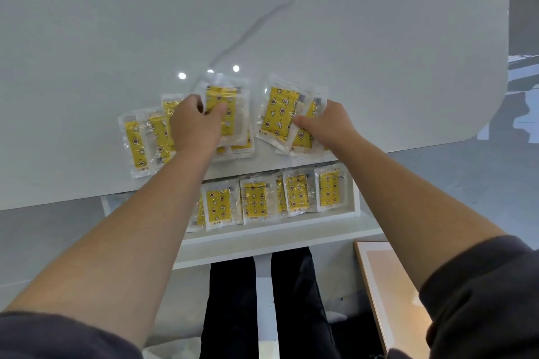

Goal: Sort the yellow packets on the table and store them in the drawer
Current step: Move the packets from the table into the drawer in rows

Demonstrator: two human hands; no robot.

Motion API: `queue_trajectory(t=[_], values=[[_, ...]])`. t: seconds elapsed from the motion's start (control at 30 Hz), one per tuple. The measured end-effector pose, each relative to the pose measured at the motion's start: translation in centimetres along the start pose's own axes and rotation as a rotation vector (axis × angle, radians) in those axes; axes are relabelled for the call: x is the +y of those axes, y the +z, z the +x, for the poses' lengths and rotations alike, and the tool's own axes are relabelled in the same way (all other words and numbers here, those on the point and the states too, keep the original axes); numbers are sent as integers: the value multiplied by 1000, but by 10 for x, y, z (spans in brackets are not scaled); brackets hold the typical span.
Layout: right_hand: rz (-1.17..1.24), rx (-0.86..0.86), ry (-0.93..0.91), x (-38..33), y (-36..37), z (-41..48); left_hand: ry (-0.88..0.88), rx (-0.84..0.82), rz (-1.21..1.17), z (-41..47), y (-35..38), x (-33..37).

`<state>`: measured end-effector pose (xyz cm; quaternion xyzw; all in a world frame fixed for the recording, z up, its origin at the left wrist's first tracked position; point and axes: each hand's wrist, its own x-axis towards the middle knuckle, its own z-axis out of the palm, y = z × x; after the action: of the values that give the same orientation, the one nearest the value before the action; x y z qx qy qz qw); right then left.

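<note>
Grip, left: the left hand (195,125) curls round the top packet of the middle stack (222,94), with the thumb across its yellow face and the fingers behind its upper edge.
Grip, right: the right hand (326,122) pinches the right stack (278,114), with the thumb flat on top and the fingers tucked out of sight beneath.
Packets, loose: the left pile (135,143) lies overlapped on the surface (291,23), left of centre, partly under the left wrist and held by neither hand.
Packets, stored: a row (256,201) stands side by side in the drawer (262,237), just below centre.
Key relation: the open drawer lies straight down the frame from both hands, under the surface's near edge. Each stack's long axis runs up and down the frame, the right one leaning a little clockwise, which roughly matches the row. The right hand is nearer the filled end, and the left forearm hides the drawer's left part, so I cannot tell how much room is left there.
Step, judged: stacks are being squared up, and a pull toward the body and down should follow.
Risk, judged: the slick wrappers may fan apart when lifted.
Surface: glossy white with a grey vein, mirroring ceiling lights, its corner rounded at the right.
Room: pale floor (437,183), a wooden board (388,285) at lower right, and dark trousers (233,300) at the bottom.
</note>
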<state>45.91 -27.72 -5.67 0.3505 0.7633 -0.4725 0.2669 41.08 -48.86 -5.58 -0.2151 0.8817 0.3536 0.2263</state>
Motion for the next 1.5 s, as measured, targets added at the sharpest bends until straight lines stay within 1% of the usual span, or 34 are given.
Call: queue_trajectory(t=[0.07, 0.13, 0.2, 0.27, 0.37, 0.43, 0.5, 0.63, 0.7, 0.77, 0.93, 1.07, 1.23, 1.3, 1.37, 1.43, 1.5], values=[[46, -17, 0, 6, -8, -1, 100, -156, -92, -14, 5, 15], [98, -55, -15, 11, -16, -5, 164, -290, -100, -26, 15, 29], [122, -117, -60, 17, -25, -11, 170, -394, -114, -32, 26, 35], [132, -171, -96, 23, -33, -16, 157, -455, -115, -41, 32, 41], [168, -250, -66, 37, -40, -20, 154, -464, -81, -54, 43, 39], [190, -340, -15, 50, -42, -27, 110, -449, -78, -64, 48, 29], [159, -415, 33, 64, -43, -34, 49, -448, -100, -76, 51, 11], [-23, -495, 88, 93, -41, -56, -128, -439, -117, -101, 46, -33], [1, -523, 180, 110, -36, -63, -200, -434, -97, -109, 42, -59], [36, -482, 276, 128, -27, -67, -259, -428, -75, -112, 39, -84], [66, -244, 362, 159, 4, -63, -369, -364, -71, -102, 37, -131], [-25, -119, 326, 168, 33, -50, -388, -342, -92, -86, 47, -157], [-124, -109, 157, 160, 80, -28, -319, -377, -127, -63, 76, -170], [-245, -120, 70, 158, 95, -20, -287, -387, -74, -58, 87, -174], [-450, -124, 7, 157, 104, -16, -219, -382, 28, -57, 95, -178], [-630, -89, -17, 157, 108, -17, -153, -358, 108, -59, 97, -179], [-766, -37, -33, 154, 107, -22, -127, -342, 118, -63, 95, -181]])
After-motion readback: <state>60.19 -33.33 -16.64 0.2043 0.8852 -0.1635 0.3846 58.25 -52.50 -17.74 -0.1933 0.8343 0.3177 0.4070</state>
